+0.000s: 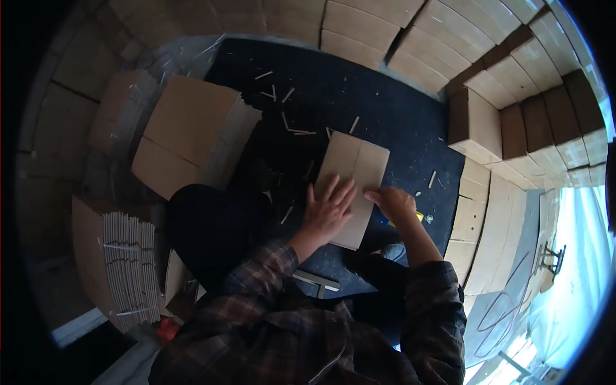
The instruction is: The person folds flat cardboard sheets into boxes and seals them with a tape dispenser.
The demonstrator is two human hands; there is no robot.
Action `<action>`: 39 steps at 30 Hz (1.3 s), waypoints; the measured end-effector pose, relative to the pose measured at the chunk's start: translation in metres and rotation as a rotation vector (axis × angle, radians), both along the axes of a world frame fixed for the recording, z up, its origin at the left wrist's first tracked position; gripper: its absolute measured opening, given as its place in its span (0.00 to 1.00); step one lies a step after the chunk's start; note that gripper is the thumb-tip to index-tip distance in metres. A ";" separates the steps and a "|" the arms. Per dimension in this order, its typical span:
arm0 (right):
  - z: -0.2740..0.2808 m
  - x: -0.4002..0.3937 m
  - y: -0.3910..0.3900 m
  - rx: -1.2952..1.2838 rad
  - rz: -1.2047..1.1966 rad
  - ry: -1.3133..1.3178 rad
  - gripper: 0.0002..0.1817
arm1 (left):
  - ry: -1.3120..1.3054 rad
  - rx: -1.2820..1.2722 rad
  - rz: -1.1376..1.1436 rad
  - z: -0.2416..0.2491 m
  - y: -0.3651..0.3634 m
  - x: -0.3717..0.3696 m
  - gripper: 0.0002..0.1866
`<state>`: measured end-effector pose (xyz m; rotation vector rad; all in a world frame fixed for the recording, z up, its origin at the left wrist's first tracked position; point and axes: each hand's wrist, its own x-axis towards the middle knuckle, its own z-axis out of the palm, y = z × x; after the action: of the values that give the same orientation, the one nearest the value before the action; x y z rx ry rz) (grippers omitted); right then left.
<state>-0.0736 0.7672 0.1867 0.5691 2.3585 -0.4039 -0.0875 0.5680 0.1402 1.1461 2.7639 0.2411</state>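
Observation:
A flattened cardboard box [362, 157] with a crease along its length lies in front of me, above the dark floor. My left hand [330, 208] rests on its lower left part, palm down with the fingers spread. At the right edge of the cardboard is my right hand [393, 204], its fingers curled and its thumb tip on the edge. Its fingers are partly hidden on the underside. Just beyond that hand a small yellow and blue object [420, 217] shows, partly covered by the wrist.
Scraps of cardboard [287, 95] litter the black mat [410, 109]. A stack of flattened boxes [186, 122] stands at left, with a strapped bundle [128, 263] nearer me. Stacked cartons [359, 32] line the back, and open boxes [478, 125] the right. Clear plastic sheeting [577, 269] hangs far right.

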 end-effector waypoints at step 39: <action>0.086 -0.087 0.006 -0.390 -0.209 0.191 0.29 | -1.896 1.505 0.792 -0.007 -0.007 -0.059 0.37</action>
<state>-0.1605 0.7733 0.2726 0.6108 2.3143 -1.0270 -0.1468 0.5605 0.1334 -0.4458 0.7157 2.0764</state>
